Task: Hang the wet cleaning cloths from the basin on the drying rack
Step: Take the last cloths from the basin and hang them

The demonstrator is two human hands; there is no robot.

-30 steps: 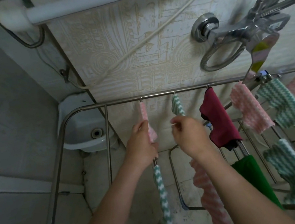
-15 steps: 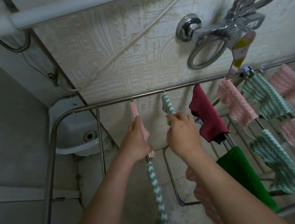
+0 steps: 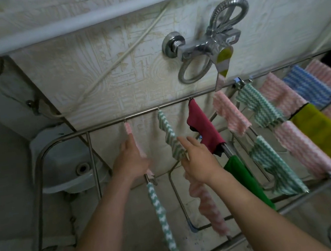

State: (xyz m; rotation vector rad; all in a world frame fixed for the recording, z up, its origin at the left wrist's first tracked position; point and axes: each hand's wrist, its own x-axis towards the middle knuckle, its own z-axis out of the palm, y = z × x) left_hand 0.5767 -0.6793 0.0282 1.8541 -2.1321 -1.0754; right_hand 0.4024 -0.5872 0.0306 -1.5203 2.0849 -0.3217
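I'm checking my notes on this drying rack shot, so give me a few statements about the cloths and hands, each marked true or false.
1. The left hand rests on a pink cloth hung over a rod. True.
2. The maroon cloth hangs left of the green-and-white cloth that the right hand touches. False: it hangs to the right of it.
3. A yellow-green cloth lies among the striped cloths on the right of the drying rack. True.
4. The rack holds no cloths yet. False: many cloths already hang on it.
5. The right hand is clenched in a fist. False: its fingers are stretched out against the cloth.
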